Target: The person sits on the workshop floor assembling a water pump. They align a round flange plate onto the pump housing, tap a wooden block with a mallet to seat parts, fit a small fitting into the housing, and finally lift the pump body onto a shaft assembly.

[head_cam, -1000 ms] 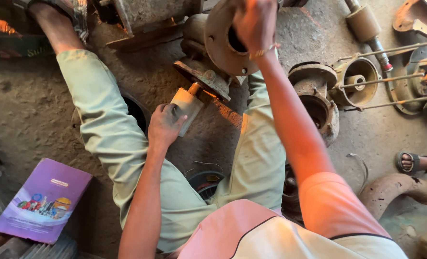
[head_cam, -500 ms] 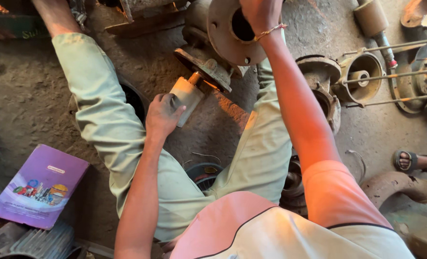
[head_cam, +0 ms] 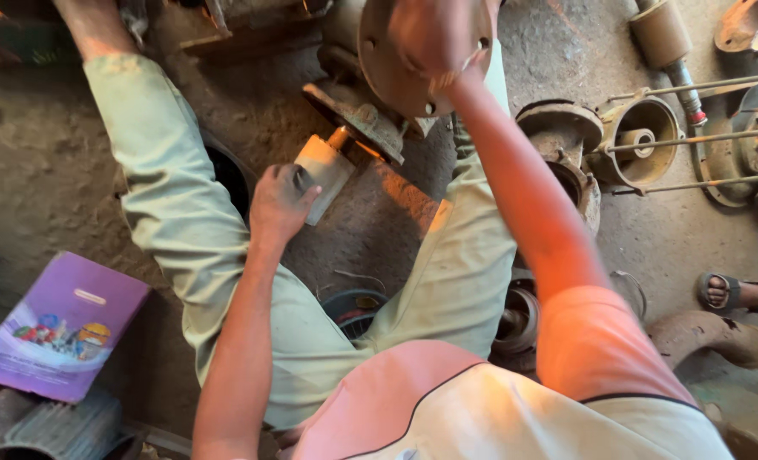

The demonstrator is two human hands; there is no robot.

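Nearest the camera is the person's own chest in a pink and white shirt, with both bare arms reaching forward over legs in pale green trousers, spread apart on the dirt floor [head_cam: 47, 170]. A dark round ring-shaped part [head_cam: 353, 308] lies on the ground between the thighs. To the left, just beside the left leg, a purple printed bag [head_cam: 55, 328] lies flat, with a ribbed grey metal casing [head_cam: 38, 426] at the bottom corner below it. The left hand [head_cam: 281, 204] is closed around a pale hammer head [head_cam: 326, 175], gripping it low and close to the block, with the wooden handle end pointing up toward the rusty metal parts. Farther on, the right hand [head_cam: 434, 38] is blurred and rests on a rusty round flange [head_cam: 396, 81]; it seems to grip the rim, though how tightly it is closed I cannot tell. A rusty plate [head_cam: 358, 119] sits just under the flange, touching the hammer's far end. On the right lie worn pump housings [head_cam: 643, 136] with long rods, and another person's sandalled foot [head_cam: 741, 294] is at the edge.
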